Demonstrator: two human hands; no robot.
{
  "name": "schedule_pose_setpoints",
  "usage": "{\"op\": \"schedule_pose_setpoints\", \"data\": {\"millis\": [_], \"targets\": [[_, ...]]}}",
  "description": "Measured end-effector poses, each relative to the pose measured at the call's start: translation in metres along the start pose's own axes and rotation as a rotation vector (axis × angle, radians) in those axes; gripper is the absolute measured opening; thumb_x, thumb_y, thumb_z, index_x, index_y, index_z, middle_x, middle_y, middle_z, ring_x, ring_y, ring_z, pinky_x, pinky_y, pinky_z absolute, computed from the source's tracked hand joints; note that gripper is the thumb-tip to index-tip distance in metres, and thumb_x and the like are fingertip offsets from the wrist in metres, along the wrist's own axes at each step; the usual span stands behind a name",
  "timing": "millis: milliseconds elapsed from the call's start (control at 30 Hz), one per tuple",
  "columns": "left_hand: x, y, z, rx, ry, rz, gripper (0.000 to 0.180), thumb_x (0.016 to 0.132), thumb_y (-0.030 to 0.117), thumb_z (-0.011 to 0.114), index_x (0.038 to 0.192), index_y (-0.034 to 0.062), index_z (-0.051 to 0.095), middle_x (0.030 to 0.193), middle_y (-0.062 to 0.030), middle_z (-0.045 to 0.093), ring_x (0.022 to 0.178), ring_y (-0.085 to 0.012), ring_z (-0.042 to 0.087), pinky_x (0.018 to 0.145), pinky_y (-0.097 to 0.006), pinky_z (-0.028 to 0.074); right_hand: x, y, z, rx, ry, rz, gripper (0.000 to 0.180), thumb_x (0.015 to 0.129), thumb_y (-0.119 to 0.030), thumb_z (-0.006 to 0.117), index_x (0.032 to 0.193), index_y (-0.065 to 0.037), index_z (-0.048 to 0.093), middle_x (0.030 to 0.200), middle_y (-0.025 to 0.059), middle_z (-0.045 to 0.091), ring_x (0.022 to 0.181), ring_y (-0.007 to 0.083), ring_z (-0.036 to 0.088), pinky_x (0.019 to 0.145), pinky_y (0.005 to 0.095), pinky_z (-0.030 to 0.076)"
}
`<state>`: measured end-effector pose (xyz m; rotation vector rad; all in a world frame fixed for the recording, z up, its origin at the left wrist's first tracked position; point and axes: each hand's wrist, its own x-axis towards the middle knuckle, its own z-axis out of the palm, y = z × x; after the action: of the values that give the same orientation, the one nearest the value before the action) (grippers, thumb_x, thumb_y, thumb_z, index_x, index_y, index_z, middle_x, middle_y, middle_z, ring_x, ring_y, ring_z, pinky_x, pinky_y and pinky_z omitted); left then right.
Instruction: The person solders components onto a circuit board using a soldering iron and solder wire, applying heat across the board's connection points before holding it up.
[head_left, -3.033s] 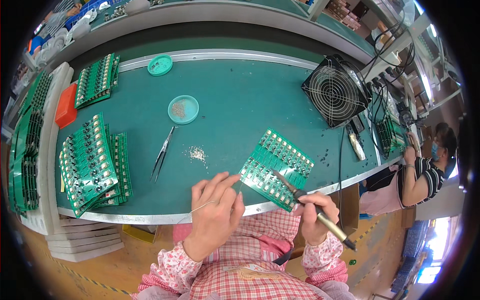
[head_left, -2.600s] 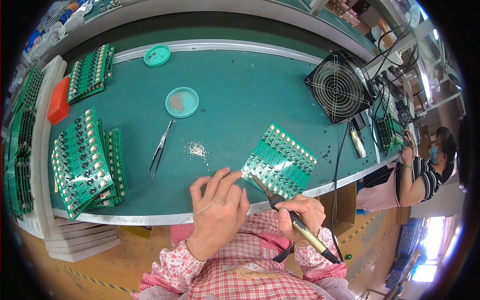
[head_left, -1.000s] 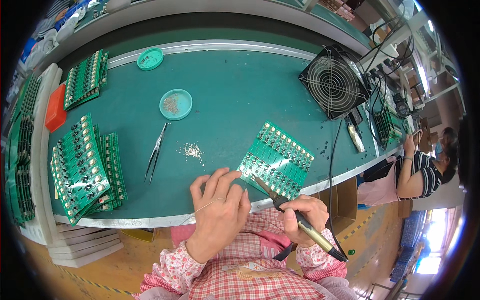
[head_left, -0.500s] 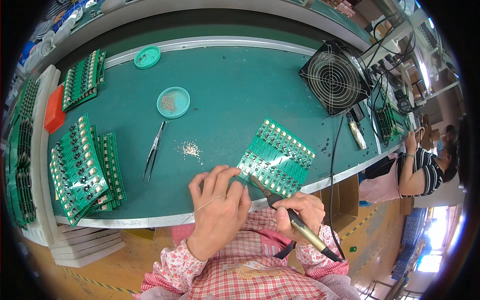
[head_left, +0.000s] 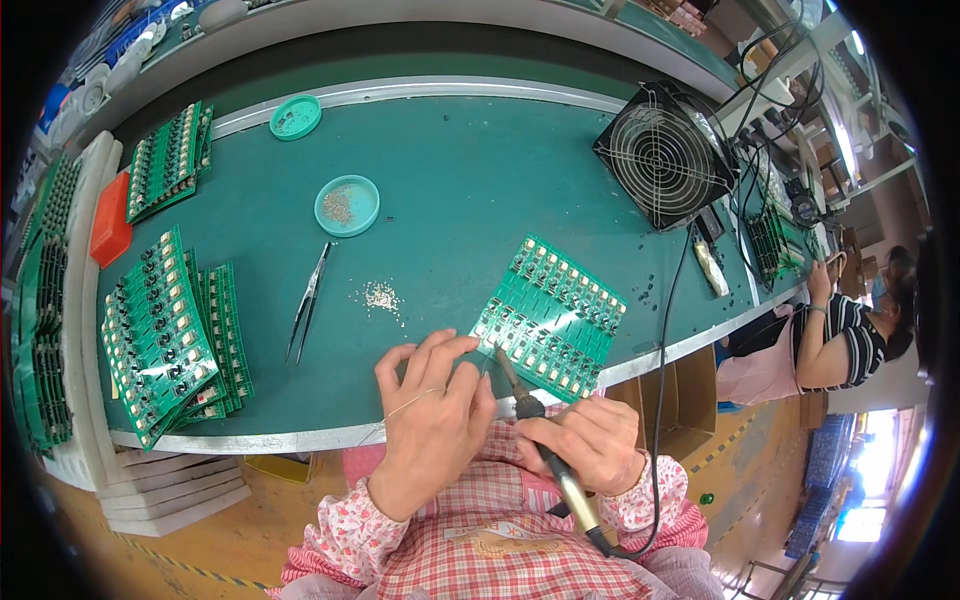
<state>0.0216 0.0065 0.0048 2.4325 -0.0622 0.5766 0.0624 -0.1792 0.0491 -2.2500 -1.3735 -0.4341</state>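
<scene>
A green circuit board (head_left: 560, 320) with rows of small parts lies at an angle near the bench's front edge. My right hand (head_left: 590, 440) is closed round a soldering iron (head_left: 527, 405), its tip touching or just above the board's left part. Beside the board's left corner is my left hand (head_left: 432, 400), fingers bent, index fingertip at the board's edge. A thin solder wire (head_left: 410, 402) crosses the back of this hand and seems to come out between thumb and fingers; the pinch is partly hidden. Tweezers (head_left: 308, 300) and a small heap of tiny parts (head_left: 380, 296) lie to the left.
Two round green dishes (head_left: 347, 206) hold small parts. Stacked circuit boards (head_left: 165, 335) and a red box (head_left: 111, 222) stand at the left. A black fan (head_left: 665, 155) sits at the back right, near the iron's cable (head_left: 664, 350). Another person (head_left: 835, 340) works at the far right.
My right hand has shifted a little left and down, and the iron has tilted steeper, its tip moving slightly left on the board. The left hand has barely moved.
</scene>
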Motion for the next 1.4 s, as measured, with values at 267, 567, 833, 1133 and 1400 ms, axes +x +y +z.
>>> {"op": "schedule_pose_setpoints", "data": {"millis": [267, 567, 833, 1133, 1400], "targets": [[0.005, 0.001, -0.005, -0.033, -0.015, 0.003, 0.013, 0.081, 0.004, 0.069, 0.077, 0.0039, 0.056, 0.113, -0.0073, 0.065, 0.112, -0.0274, 0.062, 0.096, -0.045, 0.036, 0.002, 0.012, -0.003, 0.289, 0.305, 0.373, 0.007, 0.084, 0.001, 0.072, 0.087, -0.002, 0.066, 0.065, 0.0058, 0.066, 0.051, 0.0147, 0.063, 0.049, 0.0254, 0.048], [0.011, -0.001, 0.000, -0.046, 0.009, 0.003, 0.015, 0.078, 0.003, 0.070, 0.075, 0.0037, 0.055, 0.108, -0.0070, 0.064, 0.104, -0.0271, 0.061, 0.093, -0.044, 0.037, 0.013, 0.036, 0.006, 0.866, 0.394, 0.825, 0.017, 0.102, -0.014, 0.057, 0.092, -0.001, 0.056, 0.075, 0.0034, 0.062, 0.050, 0.0060, 0.056, 0.046, 0.0203, 0.043], [0.012, -0.001, 0.002, -0.039, 0.021, -0.003, 0.014, 0.078, 0.004, 0.070, 0.076, 0.0034, 0.056, 0.107, -0.0069, 0.064, 0.102, -0.0272, 0.060, 0.092, -0.043, 0.036, 0.018, 0.047, 0.008, 0.898, 0.318, 0.847, 0.020, 0.102, -0.017, 0.058, 0.091, -0.001, 0.058, 0.075, 0.0032, 0.061, 0.050, 0.0056, 0.055, 0.045, 0.0197, 0.043], [0.015, 0.001, 0.005, -0.002, 0.026, -0.013, 0.016, 0.077, 0.004, 0.071, 0.074, 0.0042, 0.056, 0.105, -0.0064, 0.063, 0.103, -0.0277, 0.059, 0.092, -0.043, 0.036, 0.017, 0.065, 0.010, 0.984, 0.253, 0.807, 0.020, 0.102, -0.017, 0.058, 0.090, -0.001, 0.059, 0.076, 0.0024, 0.062, 0.049, 0.0048, 0.054, 0.045, 0.0200, 0.044], [0.014, 0.000, 0.006, 0.001, 0.030, -0.004, 0.016, 0.077, 0.003, 0.071, 0.075, 0.0044, 0.056, 0.105, -0.0061, 0.063, 0.103, -0.0275, 0.059, 0.092, -0.043, 0.036, 0.017, 0.067, 0.012, 0.980, 0.240, 0.752, 0.019, 0.101, -0.016, 0.058, 0.089, -0.001, 0.059, 0.075, 0.0014, 0.062, 0.050, 0.0046, 0.054, 0.045, 0.0194, 0.042]]}}
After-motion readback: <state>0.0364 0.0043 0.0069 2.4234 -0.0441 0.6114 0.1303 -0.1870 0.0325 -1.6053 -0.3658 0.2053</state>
